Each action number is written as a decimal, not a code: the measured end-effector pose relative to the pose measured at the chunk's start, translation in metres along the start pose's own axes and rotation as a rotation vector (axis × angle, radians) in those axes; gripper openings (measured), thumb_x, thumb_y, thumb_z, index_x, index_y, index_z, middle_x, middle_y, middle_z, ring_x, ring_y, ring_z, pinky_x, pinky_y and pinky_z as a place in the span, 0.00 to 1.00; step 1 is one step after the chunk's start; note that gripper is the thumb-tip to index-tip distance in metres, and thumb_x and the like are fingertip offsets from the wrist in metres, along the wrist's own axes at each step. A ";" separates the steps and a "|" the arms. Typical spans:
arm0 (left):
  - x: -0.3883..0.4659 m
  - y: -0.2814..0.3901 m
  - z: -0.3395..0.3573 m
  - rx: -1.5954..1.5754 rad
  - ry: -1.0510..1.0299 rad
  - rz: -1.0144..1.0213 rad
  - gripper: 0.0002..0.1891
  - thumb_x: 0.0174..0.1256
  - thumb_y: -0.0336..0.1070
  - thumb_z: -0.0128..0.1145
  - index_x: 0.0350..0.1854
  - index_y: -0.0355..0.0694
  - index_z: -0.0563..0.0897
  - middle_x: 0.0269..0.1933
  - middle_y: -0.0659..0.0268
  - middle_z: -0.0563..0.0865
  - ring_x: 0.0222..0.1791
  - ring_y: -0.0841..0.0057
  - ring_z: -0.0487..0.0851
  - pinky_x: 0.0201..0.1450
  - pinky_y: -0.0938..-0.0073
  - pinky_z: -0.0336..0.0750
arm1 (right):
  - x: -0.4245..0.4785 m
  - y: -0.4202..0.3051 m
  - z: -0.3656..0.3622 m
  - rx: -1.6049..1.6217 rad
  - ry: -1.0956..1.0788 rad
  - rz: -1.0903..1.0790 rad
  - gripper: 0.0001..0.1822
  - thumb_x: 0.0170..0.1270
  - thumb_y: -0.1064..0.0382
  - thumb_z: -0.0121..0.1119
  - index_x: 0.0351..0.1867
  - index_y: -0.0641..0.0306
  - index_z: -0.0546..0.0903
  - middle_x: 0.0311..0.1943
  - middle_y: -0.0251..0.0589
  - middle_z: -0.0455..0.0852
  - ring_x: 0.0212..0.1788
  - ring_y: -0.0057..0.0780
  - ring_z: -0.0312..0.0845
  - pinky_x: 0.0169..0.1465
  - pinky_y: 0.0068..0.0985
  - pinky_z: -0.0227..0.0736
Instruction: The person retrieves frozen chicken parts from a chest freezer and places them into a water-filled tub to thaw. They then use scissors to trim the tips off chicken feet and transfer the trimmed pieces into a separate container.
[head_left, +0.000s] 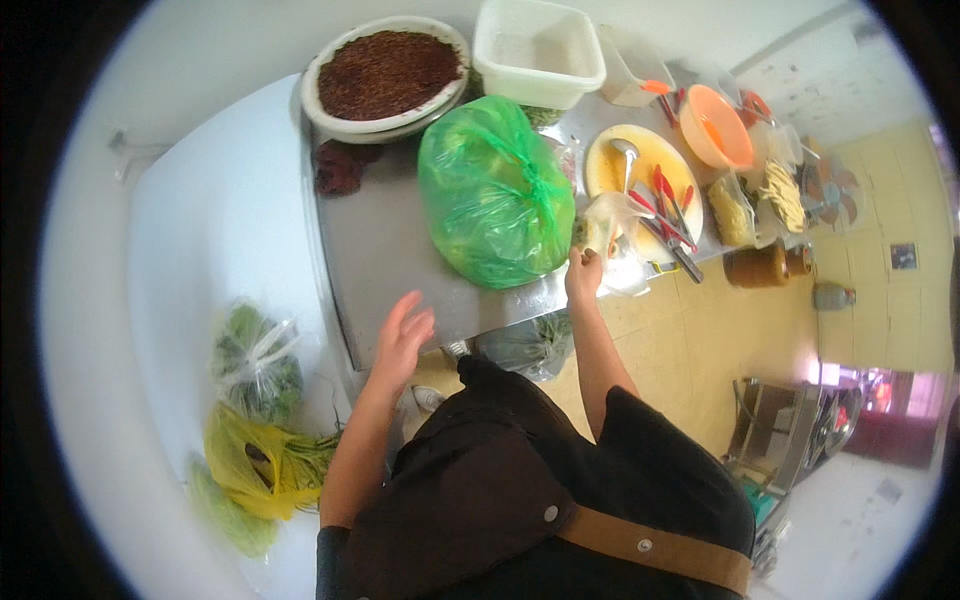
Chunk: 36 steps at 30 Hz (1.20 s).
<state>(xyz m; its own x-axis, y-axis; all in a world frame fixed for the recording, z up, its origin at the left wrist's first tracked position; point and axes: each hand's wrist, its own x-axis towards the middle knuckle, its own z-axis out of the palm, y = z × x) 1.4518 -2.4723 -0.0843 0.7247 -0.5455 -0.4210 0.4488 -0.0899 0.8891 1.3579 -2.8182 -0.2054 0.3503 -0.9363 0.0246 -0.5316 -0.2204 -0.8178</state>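
Note:
A knotted green plastic bag (491, 199), full of rounded pale-green shapes, sits on the steel table (375, 247). My left hand (407, 334) hovers over the table's near edge, left of the bag, fingers apart and holding nothing. At the bag's lower right is my right hand (585, 274), its fingers curled, beside a clear plastic bag (600, 229); whether they grip it is hidden. Behind that clear bag lies a round tray (645, 150) with a metal spoon (626, 161) and red-handled utensils (664, 199).
At the back stand a bowl of dark-brown crumbly matter (390, 75), a white plastic tub (536, 56) and an orange basin (716, 127). Bagged greens (255, 367) and a yellow bag (262, 457) lie left. A knife handle (686, 266) juts over the table's edge.

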 end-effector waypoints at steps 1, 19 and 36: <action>0.016 -0.004 0.006 -0.001 -0.007 -0.050 0.29 0.69 0.37 0.56 0.70 0.37 0.64 0.65 0.58 0.72 0.61 0.67 0.76 0.60 0.68 0.72 | -0.006 0.001 0.000 0.007 0.105 -0.025 0.21 0.63 0.56 0.61 0.50 0.72 0.78 0.37 0.47 0.84 0.40 0.33 0.78 0.50 0.31 0.72; -0.171 0.038 -0.066 0.400 0.568 0.278 0.17 0.63 0.32 0.59 0.54 0.35 0.79 0.50 0.56 0.84 0.46 0.72 0.84 0.51 0.73 0.77 | -0.194 -0.213 0.074 0.201 -1.218 -0.758 0.25 0.61 0.66 0.64 0.60 0.68 0.73 0.52 0.57 0.81 0.53 0.43 0.79 0.54 0.34 0.75; -0.287 -0.038 -0.226 1.664 0.650 0.157 0.31 0.53 0.26 0.56 0.64 0.43 0.72 0.59 0.57 0.77 0.64 0.61 0.71 0.74 0.52 0.52 | -0.347 -0.291 0.195 0.098 -1.455 -0.716 0.31 0.66 0.53 0.61 0.64 0.69 0.68 0.48 0.61 0.82 0.50 0.53 0.80 0.51 0.38 0.74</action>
<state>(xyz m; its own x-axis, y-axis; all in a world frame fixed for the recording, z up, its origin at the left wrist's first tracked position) 1.3449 -2.1235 -0.0382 0.9574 -0.2852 0.0457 -0.2845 -0.9584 -0.0207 1.5417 -2.3761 -0.0881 0.9147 0.3932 -0.0931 0.0804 -0.4029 -0.9117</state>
